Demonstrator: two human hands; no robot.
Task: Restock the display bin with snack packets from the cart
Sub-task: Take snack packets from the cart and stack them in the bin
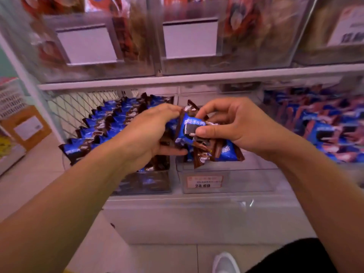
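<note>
Both grips were seen closed on the same bunch of blue-and-brown foil snack packets [204, 142], held in the air just in front of the shelf. Left hand [151, 133] was curled round the bunch's left edge, thumb beneath, fingers over the top. Right hand [232, 127] was clamped on the right side, the thumb pressed flat on the face of the front packet.

Directly below the bunch, a clear plastic display bin with a red-bordered price tag [226, 182] was noted; it appeared nearly bare, though blur left its floor uncertain. Just to its left, a neighbouring clear bin [141, 184] was filled with a tidy upright row of matching blue packets [110, 125]. More blue packets [323, 127] were seen well to the right, blurred. No cart was identified with certainty in view.

Step judged in hand: the bunch squared up before being set into the tagged bin. For a clean result, the packets should be aligned edge to edge with printed faces forward, lowered as one block to the back of the bin, and stood upright to match the neighbouring row. Foil wrappers are judged slippery; a loosened hold could let the fanned lower packets spill out.
</note>
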